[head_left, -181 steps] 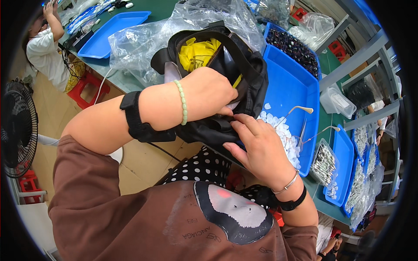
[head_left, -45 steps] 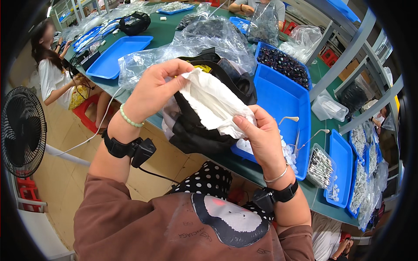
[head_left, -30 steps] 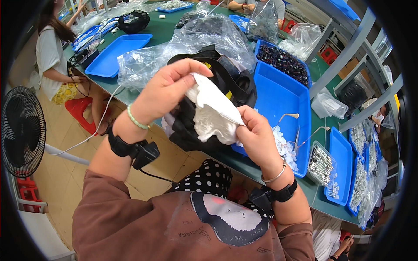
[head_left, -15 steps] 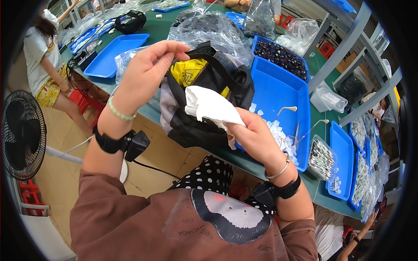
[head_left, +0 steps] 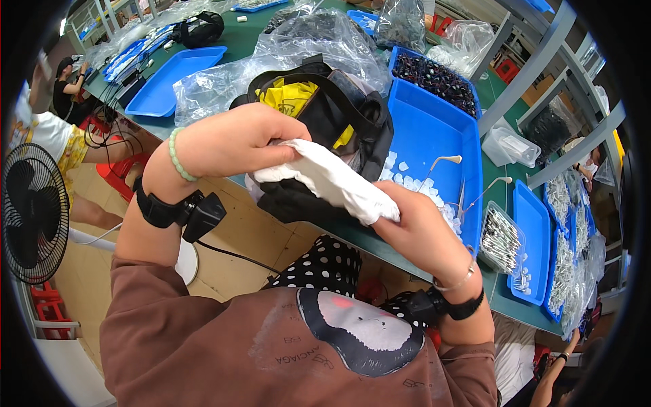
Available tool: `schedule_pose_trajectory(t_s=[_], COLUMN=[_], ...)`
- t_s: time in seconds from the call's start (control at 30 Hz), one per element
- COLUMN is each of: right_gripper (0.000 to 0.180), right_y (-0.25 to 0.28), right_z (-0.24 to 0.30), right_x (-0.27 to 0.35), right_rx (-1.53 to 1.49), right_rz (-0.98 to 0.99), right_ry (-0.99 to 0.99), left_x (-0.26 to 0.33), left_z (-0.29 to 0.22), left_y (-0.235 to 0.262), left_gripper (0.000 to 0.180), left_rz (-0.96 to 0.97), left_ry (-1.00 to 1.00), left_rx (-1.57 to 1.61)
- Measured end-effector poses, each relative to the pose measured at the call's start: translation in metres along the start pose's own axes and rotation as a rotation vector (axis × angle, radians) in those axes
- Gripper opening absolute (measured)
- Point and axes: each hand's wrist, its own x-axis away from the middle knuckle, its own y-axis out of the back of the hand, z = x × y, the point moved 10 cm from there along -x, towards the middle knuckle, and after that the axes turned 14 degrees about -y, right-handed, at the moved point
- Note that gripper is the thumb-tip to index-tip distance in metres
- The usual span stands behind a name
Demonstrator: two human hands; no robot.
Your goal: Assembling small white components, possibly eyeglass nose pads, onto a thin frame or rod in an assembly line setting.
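Standing at the far left, a black floor fan (head_left: 34,211) is facing the aisle, and just beyond it a seated co-worker (head_left: 47,136) is bending over the long green table (head_left: 237,47), where an empty blue tray (head_left: 173,78) is lying. Moving inward, the left hand (head_left: 234,142) is closing its fingers around one end of a white crumpled paper wad (head_left: 332,180), pinching it from above. Behind that wad, a black bag (head_left: 325,129) with yellow lining is sitting open on the table edge, apparently only partly stuffed, since the yellow interior is showing and the paper is being held in the air in front of the bag, not inside it. The right hand (head_left: 420,227) is gripping the paper's other end from below, so both hands are grasping the same piece. Judging by this, shaping the wad is under way, while pushing it into the bag is not yet done. Farther right, a large blue tray (head_left: 434,136) is holding small white pieces and dark parts.
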Motion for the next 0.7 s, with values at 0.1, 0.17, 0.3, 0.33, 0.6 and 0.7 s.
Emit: schedule_pose_trajectory(t_s=[0.1,0.17,0.3,0.33,0.6,0.7], right_gripper=[0.043,0.055,0.04,0.037,0.014,0.012], right_y=[0.027,0.046,-0.015,-0.03,-0.035,-0.034], right_z=[0.023,0.044,0.025,0.013,0.012,0.02], right_x=[0.016,0.031,0.01,0.003,0.015,0.021], right_rx=[-0.003,-0.094,-0.214,-0.212,0.368,0.452], right_rz=[-0.122,-0.257,0.017,0.138,-0.152,-0.198], right_ry=[0.125,0.301,0.159,0.08,0.22,0.283], left_x=[-0.004,-0.015,-0.025,-0.025,-0.031,-0.026], left_z=[-0.004,-0.015,-0.045,-0.049,-0.048,-0.025], left_y=[-0.012,-0.026,-0.041,-0.044,-0.066,-0.081], left_gripper=[0.018,0.017,0.019,0.019,0.043,0.04], left_rz=[0.02,0.081,0.013,0.023,0.144,0.152], left_ry=[0.04,0.033,-0.15,-0.168,-0.052,0.079], left_rx=[0.039,0.044,0.013,0.015,-0.061,0.193])
